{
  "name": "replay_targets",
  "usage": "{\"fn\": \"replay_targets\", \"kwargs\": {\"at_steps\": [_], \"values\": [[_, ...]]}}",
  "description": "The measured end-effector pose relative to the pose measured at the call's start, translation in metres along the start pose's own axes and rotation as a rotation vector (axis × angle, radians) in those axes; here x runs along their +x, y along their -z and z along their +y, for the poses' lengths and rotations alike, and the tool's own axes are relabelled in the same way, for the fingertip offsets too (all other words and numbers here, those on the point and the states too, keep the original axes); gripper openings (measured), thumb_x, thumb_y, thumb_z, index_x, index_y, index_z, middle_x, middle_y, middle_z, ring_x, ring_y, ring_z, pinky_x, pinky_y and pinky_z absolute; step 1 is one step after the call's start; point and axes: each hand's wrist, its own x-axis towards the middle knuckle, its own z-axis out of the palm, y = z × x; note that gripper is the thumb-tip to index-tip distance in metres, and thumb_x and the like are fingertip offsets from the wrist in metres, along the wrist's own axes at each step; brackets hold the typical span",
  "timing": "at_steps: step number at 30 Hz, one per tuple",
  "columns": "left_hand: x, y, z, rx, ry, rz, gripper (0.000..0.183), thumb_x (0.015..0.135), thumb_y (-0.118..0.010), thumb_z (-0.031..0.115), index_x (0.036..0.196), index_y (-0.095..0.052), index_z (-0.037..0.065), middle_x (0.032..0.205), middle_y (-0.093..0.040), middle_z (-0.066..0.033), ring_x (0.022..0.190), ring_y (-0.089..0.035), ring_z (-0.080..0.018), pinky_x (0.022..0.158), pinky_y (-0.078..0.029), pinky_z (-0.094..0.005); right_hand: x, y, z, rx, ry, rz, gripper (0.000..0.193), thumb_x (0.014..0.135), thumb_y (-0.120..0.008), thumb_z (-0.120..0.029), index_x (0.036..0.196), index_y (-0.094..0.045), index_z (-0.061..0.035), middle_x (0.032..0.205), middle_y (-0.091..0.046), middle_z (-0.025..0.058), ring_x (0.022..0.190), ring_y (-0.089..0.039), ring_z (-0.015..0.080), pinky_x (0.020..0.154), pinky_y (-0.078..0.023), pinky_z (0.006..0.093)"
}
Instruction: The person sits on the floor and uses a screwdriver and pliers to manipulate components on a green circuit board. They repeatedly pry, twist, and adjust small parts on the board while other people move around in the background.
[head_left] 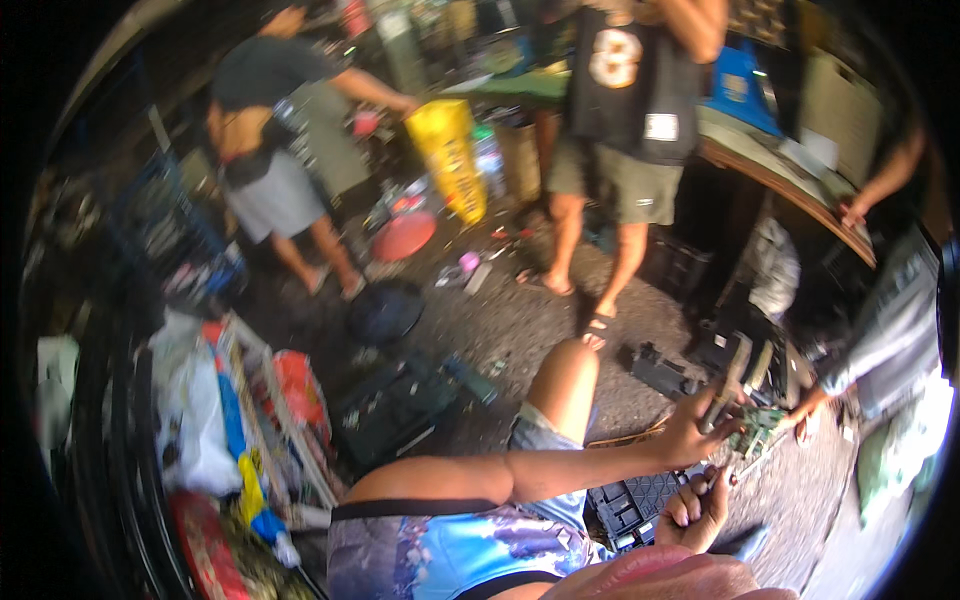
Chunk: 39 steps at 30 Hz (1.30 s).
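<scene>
My left hand point(690, 432) reaches across to the right, its fingers closed round a two-handled tool point(730, 375) that looks like pliers. Just beyond the fingers, a green circuit board point(760, 430) with small parts on it lies against the tool's lower end. Below the board is my right hand point(692, 512), fingers curled and the tips pinched near the board's lower edge. A small thin piece shows at those tips, too blurred to name. Close to the board's right side is another person's hand or foot point(808, 412).
Black plastic casings point(635, 508) lie below my hands, with more dark parts point(662, 370) beyond. One person point(635, 90) stands ahead; another holds a yellow sack point(450, 160) at the left. A wooden table point(790, 190) edges the right. Bags and scrap point(195, 400) crowd my left.
</scene>
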Motion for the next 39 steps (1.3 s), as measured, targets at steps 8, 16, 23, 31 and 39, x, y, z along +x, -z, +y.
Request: {"fn": "replay_targets", "kwargs": {"at_steps": [8, 16, 23, 31, 39], "values": [[0.009, 0.038, 0.022, -0.065, -0.068, -0.017, 0.021, 0.093, -0.067, -0.001, 0.111, -0.057, 0.001, 0.106, -0.065, -0.0078, 0.091, -0.063, -0.0119, 0.076, -0.052, -0.0258, -0.007, -0.030, 0.006, 0.007, -0.193, 0.043, 0.020, 0.103, -0.057, -0.021, 0.110, -0.063, -0.0027, 0.080, -0.060, 0.0021, 0.042, -0.030, 0.0031, 0.036, -0.024, 0.0201], [0.026, 0.025, 0.043, 0.106, -0.223, -0.063, 0.022, 0.090, -0.070, -0.002, 0.105, -0.054, 0.002, 0.097, -0.066, -0.0106, 0.080, -0.061, -0.0139, 0.069, -0.048, -0.0264, -0.022, -0.049, 0.005, -0.121, -0.055, 0.049, 0.024, 0.101, -0.063, -0.026, 0.102, -0.062, -0.0020, 0.068, -0.058, 0.0038, 0.041, -0.031, 0.0025, 0.036, -0.025, 0.0198], [0.039, 0.042, 0.057, 0.343, -0.416, -0.158, 0.031, 0.083, -0.075, -0.002, 0.107, -0.056, 0.003, 0.094, -0.066, -0.0128, 0.085, -0.070, -0.0265, 0.073, -0.053, -0.0336, -0.025, -0.045, 0.016, -0.349, 0.084, 0.042, 0.042, 0.104, -0.059, -0.033, 0.120, -0.063, 0.0050, 0.075, -0.067, 0.0092, 0.039, -0.037, 0.0039, 0.037, -0.028, 0.0205], [0.026, 0.051, 0.052, 0.359, -0.224, -0.217, 0.029, 0.095, -0.065, 0.000, 0.115, -0.045, 0.001, 0.112, -0.055, -0.0113, 0.096, -0.062, -0.0156, 0.081, -0.051, -0.0261, -0.018, -0.058, 0.011, -0.475, 0.077, 0.134, 0.033, 0.095, -0.073, -0.024, 0.113, -0.068, 0.0039, 0.065, -0.055, -0.0012, 0.041, -0.040, 0.0021, 0.038, -0.028, 0.0201], [0.022, 0.053, 0.055, 0.302, -0.179, -0.127, 0.024, 0.094, -0.066, 0.002, 0.111, -0.049, 0.002, 0.103, -0.061, -0.0098, 0.083, -0.061, -0.0144, 0.072, -0.049, -0.0244, -0.016, -0.061, 0.016, -0.931, 0.213, 0.227, 0.030, 0.087, -0.082, -0.025, 0.102, -0.073, 0.0000, 0.065, -0.059, -0.0047, 0.057, -0.047, 0.0027, 0.050, -0.038, 0.0239]]}}
